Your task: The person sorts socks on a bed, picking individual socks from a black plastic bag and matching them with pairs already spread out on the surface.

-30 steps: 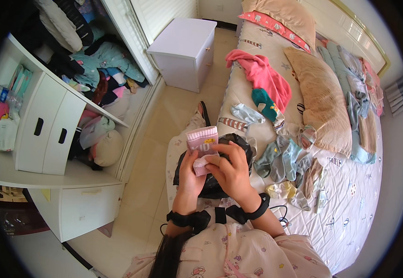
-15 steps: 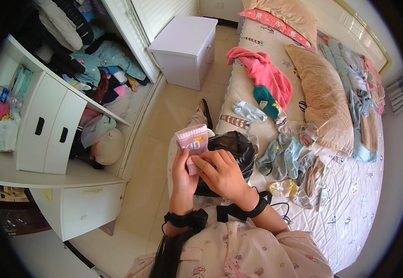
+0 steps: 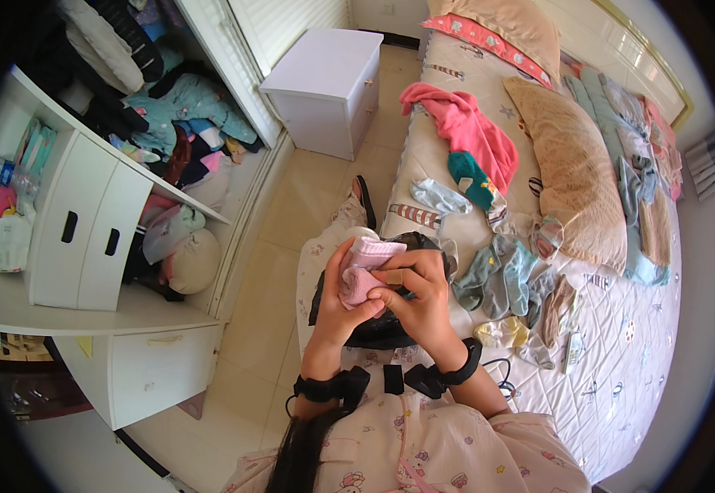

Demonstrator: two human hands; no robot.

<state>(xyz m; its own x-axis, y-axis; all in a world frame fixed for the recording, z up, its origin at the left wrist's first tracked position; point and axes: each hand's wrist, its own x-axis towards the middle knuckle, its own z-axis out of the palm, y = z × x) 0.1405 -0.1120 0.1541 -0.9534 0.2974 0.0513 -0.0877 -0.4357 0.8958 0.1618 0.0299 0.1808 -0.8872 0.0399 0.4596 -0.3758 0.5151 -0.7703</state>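
Observation:
A pink sock (image 3: 358,285) is partly rolled up between my two hands, with its paler ribbed cuff sticking out at the top. My left hand (image 3: 329,320) wraps the rolled end from the left, thumb across its lower side. From the right, my right hand (image 3: 425,302) grips the sock near the cuff with bent fingers; one finger wears a tan bandage. Beneath both hands, a black plastic bag (image 3: 374,335) rests on my lap, partly hidden. To the right, grey-green socks (image 3: 489,271) and a yellow-and-white sock (image 3: 501,334) lie loose on the bed.
The bed (image 3: 620,394) fills the right side, bearing a red garment (image 3: 477,131), a beige pillow (image 3: 575,177) and folded clothes (image 3: 641,189). A white nightstand (image 3: 325,90) stands ahead. On the left is an open wardrobe with piled clothes (image 3: 189,107) and white drawers (image 3: 78,222).
The sock, upright with its foot end being folded before, is now rolled into a thicker bundle and tilted. My right hand has shifted right and turned, and both hands now surround the roll.

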